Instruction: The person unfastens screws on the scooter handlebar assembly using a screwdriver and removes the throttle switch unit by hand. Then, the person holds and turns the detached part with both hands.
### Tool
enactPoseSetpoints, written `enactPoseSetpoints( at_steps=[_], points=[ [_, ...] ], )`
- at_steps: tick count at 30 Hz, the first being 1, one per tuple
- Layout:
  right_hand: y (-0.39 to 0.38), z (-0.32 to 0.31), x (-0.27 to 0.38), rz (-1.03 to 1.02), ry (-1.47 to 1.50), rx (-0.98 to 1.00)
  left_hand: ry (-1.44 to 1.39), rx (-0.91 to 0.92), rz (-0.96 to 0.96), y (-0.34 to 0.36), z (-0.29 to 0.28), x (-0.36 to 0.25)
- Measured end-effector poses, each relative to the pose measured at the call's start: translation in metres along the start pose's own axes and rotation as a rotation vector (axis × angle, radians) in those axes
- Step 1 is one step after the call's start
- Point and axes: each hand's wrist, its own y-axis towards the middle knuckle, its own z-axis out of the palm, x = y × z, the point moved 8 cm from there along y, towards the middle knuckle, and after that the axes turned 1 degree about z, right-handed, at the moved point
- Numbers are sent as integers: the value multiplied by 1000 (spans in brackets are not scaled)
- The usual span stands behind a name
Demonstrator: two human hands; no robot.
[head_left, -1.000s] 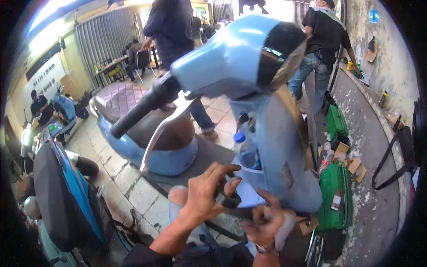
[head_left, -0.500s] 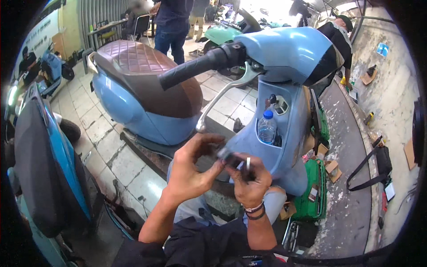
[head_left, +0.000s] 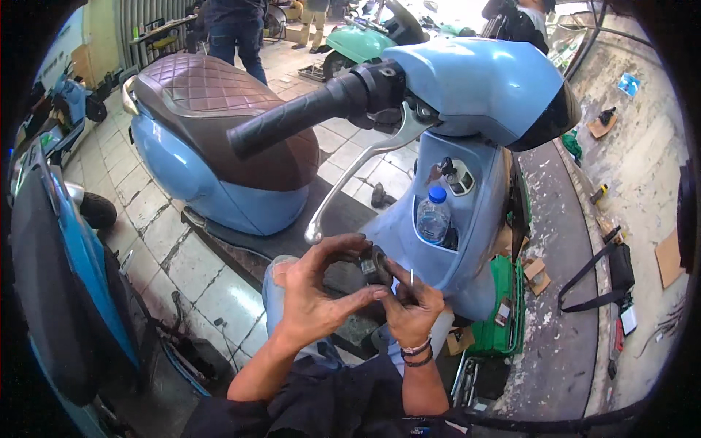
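Between my two hands, in front of the blue scooter (head_left: 343,219), is a small dark round part (head_left: 374,266) with a wider rim at one end. My left hand (head_left: 314,292) curls around its left side, thumb and fingers closed on it. Pinching it from the other side is my right hand (head_left: 412,303), which has dark bands at the wrist. A slim white stick (head_left: 411,277), like a cigarette, pokes up between the right fingers. The part's far side is hidden by my fingers. Just above my left hand hangs the scooter's silver brake lever (head_left: 358,171).
A water bottle (head_left: 434,215) stands in the scooter's front pocket. To the right sit a green toolbox (head_left: 500,314) and a black strap bag (head_left: 619,270). Another scooter (head_left: 69,270) with a dark seat is close on the left. People stand at the back.
The part has turned, so its round rim shows more clearly between my fingers. My view has shifted slightly, and the person at the back right has moved.
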Motion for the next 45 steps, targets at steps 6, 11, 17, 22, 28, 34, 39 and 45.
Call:
enactPoseSetpoints(
  at_steps=[6, 11, 17, 22, 28, 34, 39, 45],
  points=[
    [-3, 5, -26, 162, -15, 13, 228, 86, 128, 11, 3, 9],
    [-5, 13, -40, 259, 43, 8, -165, 24, -499, -4, -2, 82],
    [-2, 23, -54, 266, 41, 106, -375, 60, -568, -17, 3, 114],
    [-8, 21, -76, 332, 184, 110, -697, 48, -711, -26, 16, 129],
    [7, 19, -60, 312, -20, 152, -452, -81, -547, -19, 11, 114],
    [-3, 43, -84, 393, 193, 174, -302, -199, -538, -25, -21, 125],
    [-79, 136, -268, 668, -53, 186, -433, -156, -514, -30, -30, 141],
    [-70, 174, -330, 412, -523, 267, -488, -229, -531, -45, -33, 139]
  ],
)
